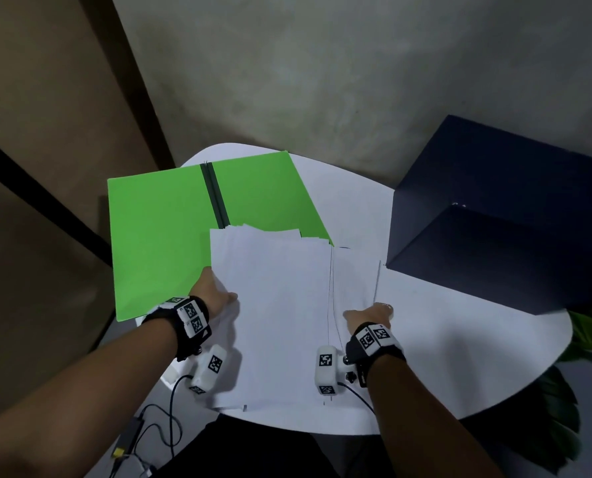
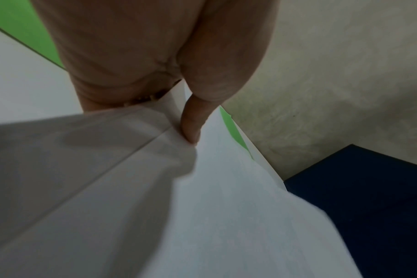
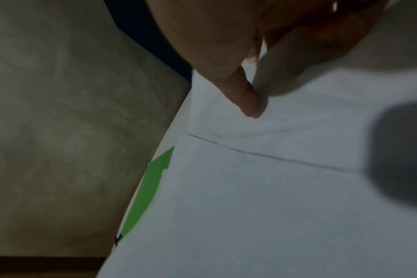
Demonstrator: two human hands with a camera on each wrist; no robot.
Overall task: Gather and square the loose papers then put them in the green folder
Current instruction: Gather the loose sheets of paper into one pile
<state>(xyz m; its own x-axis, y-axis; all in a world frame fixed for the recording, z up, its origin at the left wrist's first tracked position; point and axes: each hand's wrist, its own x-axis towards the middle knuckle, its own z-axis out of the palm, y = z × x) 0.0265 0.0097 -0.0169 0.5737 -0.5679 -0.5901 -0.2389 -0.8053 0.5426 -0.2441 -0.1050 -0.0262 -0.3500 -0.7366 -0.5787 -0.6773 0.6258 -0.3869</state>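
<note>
My left hand point(image 1: 213, 294) pinches the left edge of the papers point(image 1: 274, 305), thumb on top, fingers underneath; in the left wrist view the thumb point(image 2: 192, 122) presses down on the sheet right at its edge. My right hand point(image 1: 370, 315) is at the right side of the same pile, lower centre-right of the head view. In the right wrist view the thumb point(image 3: 248, 97) lies on a sheet w/ curled fingers behind it, blurred, so it looks like a pinch on the papers' right edge.

Papers aren't squared: the far edges step unevenly, and 2 thin dark lines run down the right part where sheets overlap. The far end of the pile overlaps the near right corner of the green folder point(image 1: 160, 229), which lies open and flat, centre-left of the head view, w/ a dark spine strip point(image 1: 215, 194) down its middle. Its left flap hangs over the table edge.

Surface is a white rounded table point(image 1: 443, 339), matte. A dark navy box point(image 1: 501, 208) sits on its right part, upper right of the frame, just beside the papers' far right corner. Behind: a rough grey-beige wall point(image 1: 322, 63), a tan panel point(image 1: 46, 98) upper left w/ a dark diagonal band. Green plant leaves point(image 1: 591, 332) at the right edge, cables point(image 1: 156, 429) on the floor, lower left.
</note>
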